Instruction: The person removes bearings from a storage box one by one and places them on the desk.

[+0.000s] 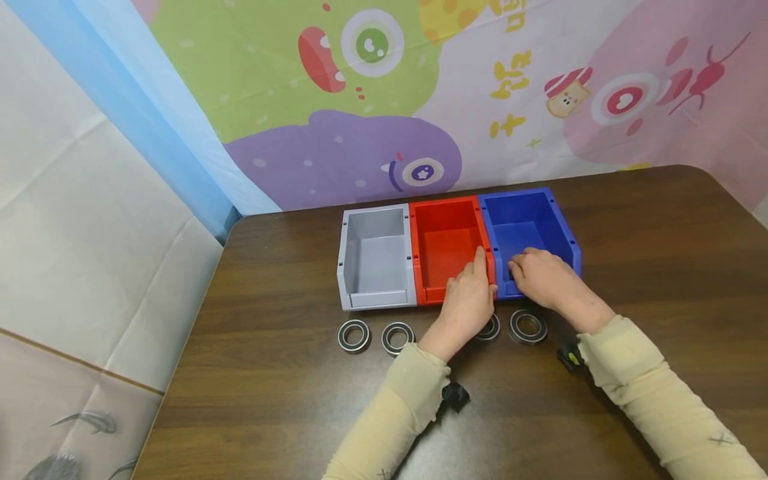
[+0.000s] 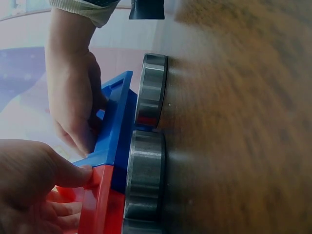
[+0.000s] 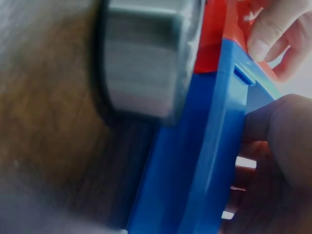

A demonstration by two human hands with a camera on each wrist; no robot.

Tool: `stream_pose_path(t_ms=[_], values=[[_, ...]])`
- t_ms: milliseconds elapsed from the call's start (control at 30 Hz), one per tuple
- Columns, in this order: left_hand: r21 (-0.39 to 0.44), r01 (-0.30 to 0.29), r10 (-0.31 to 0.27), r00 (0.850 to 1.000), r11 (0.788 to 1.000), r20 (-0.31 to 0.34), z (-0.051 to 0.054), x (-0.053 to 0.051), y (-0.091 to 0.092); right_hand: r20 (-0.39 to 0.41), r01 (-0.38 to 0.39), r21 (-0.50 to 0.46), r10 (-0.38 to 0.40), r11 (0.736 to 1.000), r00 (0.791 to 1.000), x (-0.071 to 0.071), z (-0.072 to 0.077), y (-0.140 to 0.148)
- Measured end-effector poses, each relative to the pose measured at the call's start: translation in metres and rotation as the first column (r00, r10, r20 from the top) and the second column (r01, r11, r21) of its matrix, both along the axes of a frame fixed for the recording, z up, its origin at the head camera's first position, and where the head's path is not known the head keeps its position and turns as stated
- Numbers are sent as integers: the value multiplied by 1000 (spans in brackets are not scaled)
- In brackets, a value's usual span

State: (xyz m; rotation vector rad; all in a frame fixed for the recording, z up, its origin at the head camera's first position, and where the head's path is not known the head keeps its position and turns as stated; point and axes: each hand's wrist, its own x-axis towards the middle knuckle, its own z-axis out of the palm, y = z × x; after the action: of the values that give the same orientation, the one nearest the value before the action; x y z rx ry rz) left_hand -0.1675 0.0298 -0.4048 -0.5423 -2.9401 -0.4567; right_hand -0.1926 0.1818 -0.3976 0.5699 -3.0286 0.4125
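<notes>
A grey bin, a red bin and a blue bin stand side by side and touch. My left hand grips the red bin's right wall near the blue one. Its index finger lies along the rim, and in the left wrist view the thumb presses the front corner. My right hand holds the blue bin at its front left, fingers curled inside the wall; its fingertips are partly hidden. In front lie several metal ball bearings, among them one below the blue bin and one below the grey bin.
The wooden table reaches back to a cartoon-printed cloth. Another bearing lies beside my left sleeve, and one more is partly covered by my left hand. Black straps hang at the wrists.
</notes>
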Motion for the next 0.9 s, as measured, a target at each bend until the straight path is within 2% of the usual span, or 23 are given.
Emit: stream_pose_path(t_ms=[167,533,700,900], values=[[1,-6,6,1000,1000,11,0,0,0,-53,31,-44,-33,999,998,2,3,2],[3,-2,2,1000,1000,-11,-3,0,1,-36,74,-139,-80,988,996,7,8,6],[8,-2,2,1000,1000,-1,-2,1,2,-28,70,-176,-76,982,997,11,14,11],[4,-3,3,1000,1000,-11,-2,0,2,-72,41,-200,-56,979,996,17,18,16]])
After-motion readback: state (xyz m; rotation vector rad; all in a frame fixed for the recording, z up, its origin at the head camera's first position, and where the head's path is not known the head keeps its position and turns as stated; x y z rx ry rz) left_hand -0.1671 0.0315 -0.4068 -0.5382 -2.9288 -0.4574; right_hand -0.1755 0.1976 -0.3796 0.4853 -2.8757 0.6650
